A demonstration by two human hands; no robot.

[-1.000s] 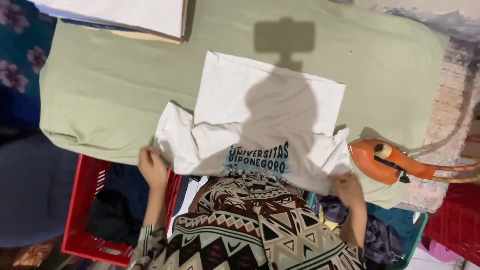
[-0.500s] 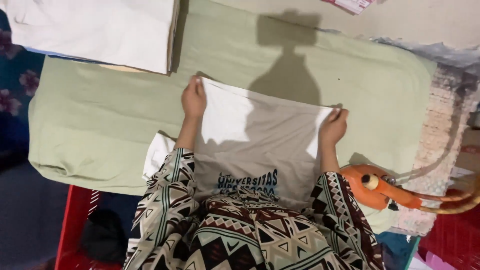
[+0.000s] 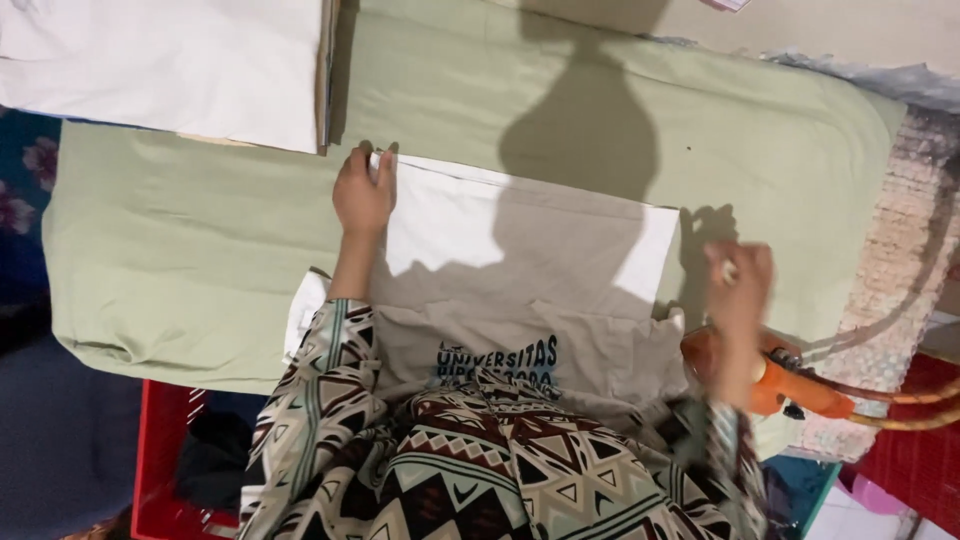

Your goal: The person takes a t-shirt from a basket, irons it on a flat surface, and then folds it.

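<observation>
**Hard light from behind, one blurry hand**

Pretty bright overall, lit by a single strong source somewhere behind the head. Throws a big dark head-and-shoulders shadow straight across the white shirt [image 3: 530,250] and onto the green cloth [image 3: 200,250] beyond it. Crisp shadow edges, so no soft light here. Left hand [image 3: 364,195] sharp and evenly lit, pressing the shirt's far corner, with bright sunlit-looking fabric just beside it. Right hand [image 3: 738,285] smeared by motion blur, fingers impossible to read, small dark shadow just left of it. No glare. Corners dim, especially lower left. Slight wide-angle stretch at the edges.
</observation>
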